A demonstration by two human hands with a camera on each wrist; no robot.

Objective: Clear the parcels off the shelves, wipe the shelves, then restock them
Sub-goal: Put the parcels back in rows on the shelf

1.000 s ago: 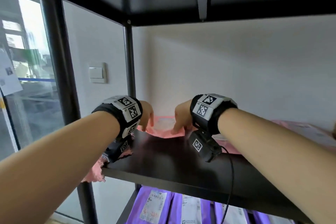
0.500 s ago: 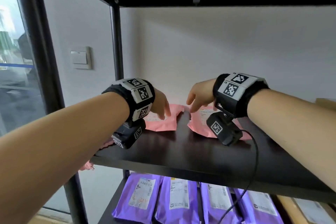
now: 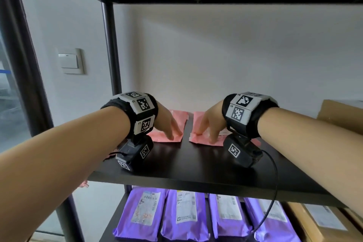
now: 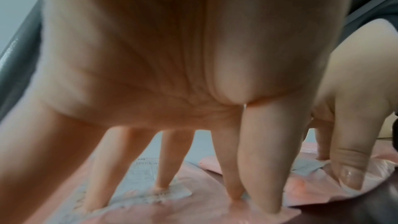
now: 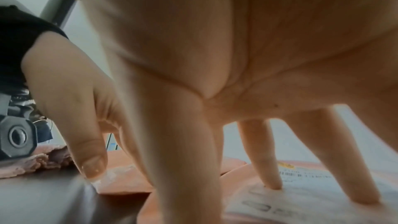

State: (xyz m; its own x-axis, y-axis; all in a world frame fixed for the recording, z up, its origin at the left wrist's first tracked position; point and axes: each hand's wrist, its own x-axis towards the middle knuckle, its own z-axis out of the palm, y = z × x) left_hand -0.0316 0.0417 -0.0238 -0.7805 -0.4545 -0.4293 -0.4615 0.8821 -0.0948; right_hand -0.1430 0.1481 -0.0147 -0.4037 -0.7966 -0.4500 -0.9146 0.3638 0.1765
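Where fingers spread straight, left hand (image 3: 167,122) presses left pink parcel (image 3: 177,124), right hand (image 3: 210,124) presses right pink parcel (image 3: 197,122); neither gripped. Parcels flat, glossy, white-labelled, side by side, narrow gap between, on black shelf (image 3: 196,163). Purple parcels (image 3: 182,216) on shelf below. White wall; light switch (image 3: 69,61) left.

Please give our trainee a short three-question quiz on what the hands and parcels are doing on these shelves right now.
1. True or false: the left hand presses straight fingers on the left flat pink plastic mailer.
2. What does the right hand touch? A) a brown cardboard box B) the right flat pink plastic mailer C) nothing
3. What colour are the labelled mailers on the shelf below the black shelf board?

Key: 1 true; 2 B; 3 purple.
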